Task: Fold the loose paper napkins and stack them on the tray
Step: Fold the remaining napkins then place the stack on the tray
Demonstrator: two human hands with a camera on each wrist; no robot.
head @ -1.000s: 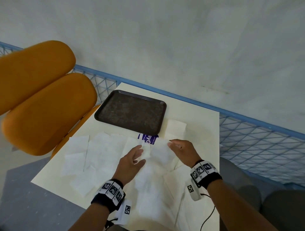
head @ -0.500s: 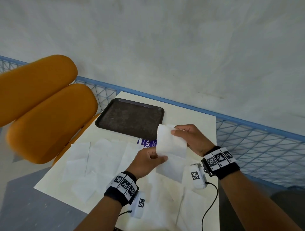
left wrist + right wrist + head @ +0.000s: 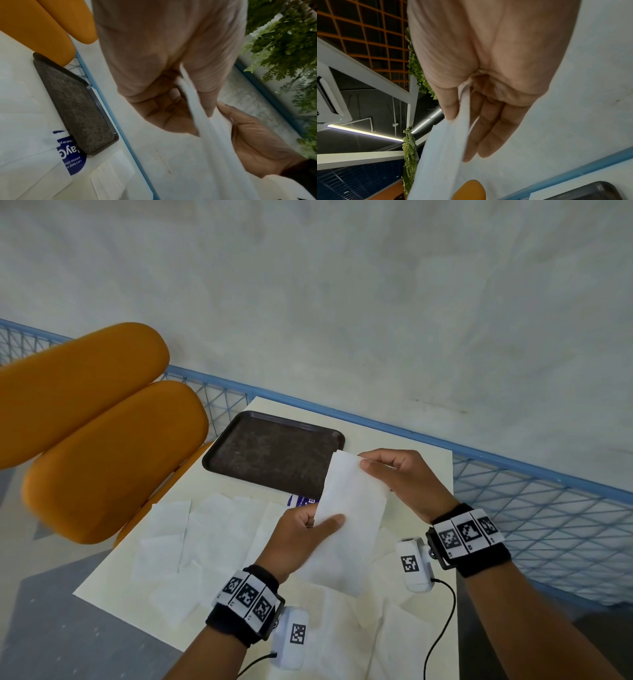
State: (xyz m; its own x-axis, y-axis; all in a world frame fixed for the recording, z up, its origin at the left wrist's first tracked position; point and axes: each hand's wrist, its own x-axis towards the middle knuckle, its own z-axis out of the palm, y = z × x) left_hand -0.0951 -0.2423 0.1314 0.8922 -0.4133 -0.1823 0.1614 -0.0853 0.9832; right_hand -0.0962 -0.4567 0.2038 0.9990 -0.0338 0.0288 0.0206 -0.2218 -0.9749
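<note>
I hold one white paper napkin in the air above the table, hanging almost upright. My left hand pinches its left edge about halfway down, thumb on the near face. My right hand pinches its top right corner, seen in the right wrist view as thumb and fingers on the napkin. The left wrist view shows the napkin edge-on between both hands. The dark tray lies bare at the table's far left. Several loose napkins lie spread over the near tabletop.
A purple-and-white wrapper peeks out by the tray's near edge. Orange chair cushions stand left of the table. A blue wire fence runs behind and to the right. A folded napkin lies near the tray's corner.
Both hands lifted one napkin off the pile on the table; it now hangs between them, higher and closer to the tray than half a second ago.
</note>
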